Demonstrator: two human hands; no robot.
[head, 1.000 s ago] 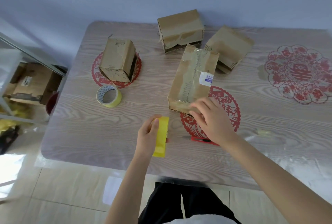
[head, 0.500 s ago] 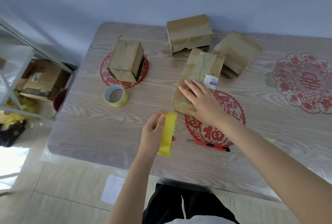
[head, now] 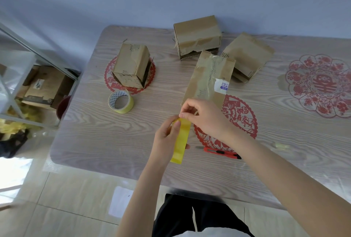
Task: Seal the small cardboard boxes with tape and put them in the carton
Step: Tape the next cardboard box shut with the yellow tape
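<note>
Near the front edge of the table (head: 91, 141), a person's left hand (head: 167, 138) grips a yellow tape roll (head: 181, 139) held on edge, while the right hand (head: 205, 117) pinches at the roll's top. A long cardboard box (head: 209, 77) lies just beyond the hands at mid-table. A red utility knife (head: 220, 152) lies beside them.

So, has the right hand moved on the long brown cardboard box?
Yes. The right hand slid back from the top of the long brown cardboard box to its near end, pinching the yellow tape roll in the left hand.

Soft daylight, floor glare, wide-angle edge distortion
</note>
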